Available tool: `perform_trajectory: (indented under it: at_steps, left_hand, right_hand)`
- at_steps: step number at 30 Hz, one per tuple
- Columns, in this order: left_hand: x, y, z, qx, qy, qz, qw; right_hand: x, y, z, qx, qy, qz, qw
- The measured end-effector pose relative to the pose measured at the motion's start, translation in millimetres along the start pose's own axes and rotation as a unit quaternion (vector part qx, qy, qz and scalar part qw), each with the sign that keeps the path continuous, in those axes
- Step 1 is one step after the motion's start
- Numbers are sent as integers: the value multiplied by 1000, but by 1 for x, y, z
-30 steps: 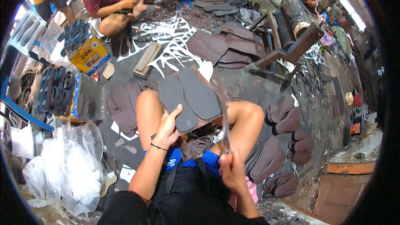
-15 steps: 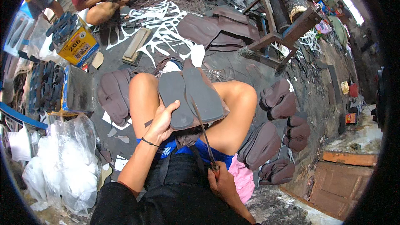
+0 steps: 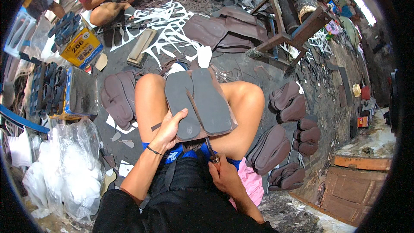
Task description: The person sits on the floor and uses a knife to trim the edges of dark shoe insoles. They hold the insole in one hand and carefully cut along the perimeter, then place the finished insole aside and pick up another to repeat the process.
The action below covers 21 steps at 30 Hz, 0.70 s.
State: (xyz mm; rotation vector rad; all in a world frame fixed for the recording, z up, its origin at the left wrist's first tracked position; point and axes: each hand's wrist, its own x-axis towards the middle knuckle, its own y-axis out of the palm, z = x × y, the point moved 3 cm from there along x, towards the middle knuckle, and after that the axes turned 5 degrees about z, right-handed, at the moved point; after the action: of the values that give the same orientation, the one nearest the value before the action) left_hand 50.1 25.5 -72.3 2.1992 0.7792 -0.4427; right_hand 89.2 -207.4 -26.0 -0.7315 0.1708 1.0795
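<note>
Over my lap, two grey shoe soles (image 3: pixel 210 103) lie side by side on a brown sheet (image 3: pixel 233 121) that shows along their edges. My left hand (image 3: pixel 169 130) grips the near left edge, its thumb on top of the left sole (image 3: pixel 183 97); its other fingers are mostly hidden beneath. My right hand (image 3: pixel 226 177) is closed round the handle of a long, narrow knife (image 3: pixel 195 108). The blade points away from me and lies along the gap between the two soles, its tip near their middle. Whether the edge bites into the sheet I cannot tell.
Stacks of brown soles lie at my left (image 3: pixel 118 99) and right (image 3: pixel 269 151). Ahead are white cut-out scraps (image 3: pixel 168 30), brown sheets (image 3: pixel 205 30) and a metal-framed stand (image 3: pixel 280 39). Clear plastic bags (image 3: pixel 64 168) sit near left, below boxes with sandals (image 3: pixel 79 45). Another person sits far left.
My right hand has moved up and left, carrying the knife farther up between the soles. The soles and sheet have tilted slightly under my left hand, which keeps its grip.
</note>
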Motion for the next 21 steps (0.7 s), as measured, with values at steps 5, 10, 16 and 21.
perform_trajectory:
  at_steps: [5,10,16,21]
  left_hand:
    - [-2,3,9,3,22,-5,1000]
    - [-4,11,15,0,28,-24,999]
    - [-3,13,25,-20,46,-16,999]
    - [-10,23,26,-60,37,-5,997]
  right_hand:
    - [20,14,-5,-19,4,0,1000]
    - [34,22,-7,-29,9,-27,999]
    - [46,23,8,-46,-13,-85,995]
    - [61,37,2,-80,-21,-124,989]
